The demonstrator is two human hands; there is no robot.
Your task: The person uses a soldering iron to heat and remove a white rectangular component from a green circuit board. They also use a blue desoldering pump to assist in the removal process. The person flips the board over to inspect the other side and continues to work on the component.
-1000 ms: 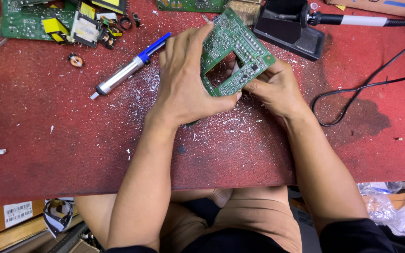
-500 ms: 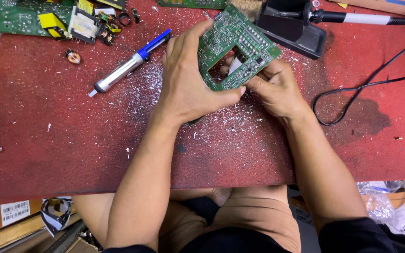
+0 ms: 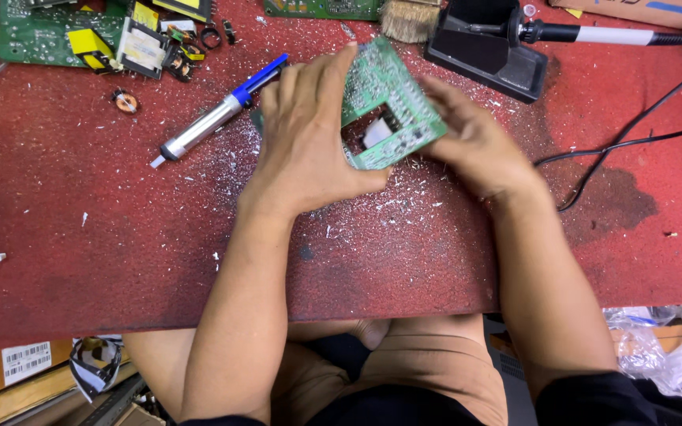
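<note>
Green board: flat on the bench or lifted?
Lifted and tilted. Both hands, left and right, hold the green circuit board by its edges above the red bench top.

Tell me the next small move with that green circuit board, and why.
Probably tilt the green circuit board flat and steady it. Both the left hand and the right hand grip its edges, it sits tilted above the red table, and its rectangular cut-out faces up, so its surface is not yet level to work on.

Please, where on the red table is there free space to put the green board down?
The red mat is bare on the near left, below the desoldering pump and beside the left hand. Another bare patch lies right of the right hand, below the black cable. The far edge is crowded with circuit boards, brush and soldering stand.
</note>
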